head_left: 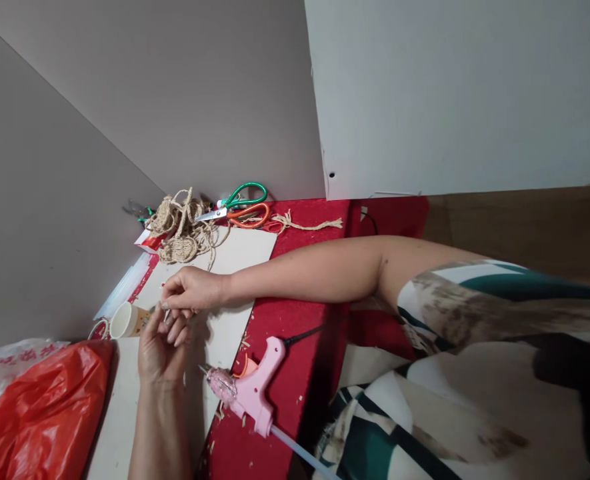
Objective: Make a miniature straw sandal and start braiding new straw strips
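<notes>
My right hand (195, 290) reaches in across the white board (259, 257), its fingers pinched together. Just below it in the picture, my left hand (162, 350) is turned palm up with curled fingers, and the fingertips of both meet. A small, thin, pale piece (167, 316) shows between them, too small to name. Close to the left hand lies a paper cup (125, 321) on its side. A pink glue gun (255, 387) rests nearby, nozzle toward the board, with a glue stick (302, 453) in its back end.
Braided twine (179, 247) is heaped beyond my right hand, with green-and-orange-handled scissors (245, 205) on it. Clear sticks (125, 287) lie by the grey wall (75, 200). A red plastic bag (49, 413) sits at lower left. Scraps dot the red cloth (285, 333).
</notes>
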The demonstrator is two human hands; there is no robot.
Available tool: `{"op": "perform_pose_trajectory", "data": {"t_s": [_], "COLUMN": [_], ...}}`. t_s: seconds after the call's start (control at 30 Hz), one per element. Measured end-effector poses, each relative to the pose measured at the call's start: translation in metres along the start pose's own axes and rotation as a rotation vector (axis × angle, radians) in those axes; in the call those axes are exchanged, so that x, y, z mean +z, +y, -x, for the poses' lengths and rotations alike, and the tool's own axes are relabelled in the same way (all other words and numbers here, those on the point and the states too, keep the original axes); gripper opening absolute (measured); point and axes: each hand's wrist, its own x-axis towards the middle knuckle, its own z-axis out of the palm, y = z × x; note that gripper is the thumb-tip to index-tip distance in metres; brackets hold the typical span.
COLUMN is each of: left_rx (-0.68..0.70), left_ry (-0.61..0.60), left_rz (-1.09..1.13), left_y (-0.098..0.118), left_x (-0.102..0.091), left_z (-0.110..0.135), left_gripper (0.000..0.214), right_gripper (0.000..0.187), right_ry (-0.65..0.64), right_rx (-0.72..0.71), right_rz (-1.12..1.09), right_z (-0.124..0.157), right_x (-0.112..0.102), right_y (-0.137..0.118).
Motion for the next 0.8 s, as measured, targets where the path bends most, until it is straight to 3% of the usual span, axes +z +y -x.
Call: {"op": "perform_pose_trajectory", "data": {"t_s": [0.23,0.37,0.4,0.5,0.57,0.7,0.8], "left_rx": [-0.045,-0.04,-0.014,0.165,0.307,0.528,0.618], "left_ry": [-0.005,-0.014,-0.007,0.082,0.17,0.415,0.538], "left_rz": [0.05,-0.03,-0.066,-0.191,-0.266,-0.457,-0.544], "left_y": [-0.007,-0.004,-0.003,0.0,0.001,0.003,0.004], "left_x": [0.004,0.01,0.011,0.006,-0.004,-0.034,-0.053], "left_z": [0.003,0.01,0.011,0.008,0.001,-0.015,-0.021], "left_gripper": [0.025,0.008,0.003,0.033,0.041,0.037,0.03], "right_gripper": [0.014,0.015,0.016,0.02,0.024,0.026,0.029], "right_ry": [0.181,0.315,0.377,0.551,0.617,0.611,0.559], "right_rx": [-0.307,-0.292,-0.261,-0.158,-0.103,-0.072,-0.063], "right_rz": [0.531,0.651,0.64,0.58,0.575,0.622,0.677], "right_z": [0.006,-0.002,-0.006,-0.019,-0.027,-0.032,-0.03], "right_x": [0.002,-0.01,-0.016,-0.038,-0.05,-0.06,-0.056], "right_y": [0.0,-0.001,-0.002,-0.002,-0.001,0.004,0.007]}}
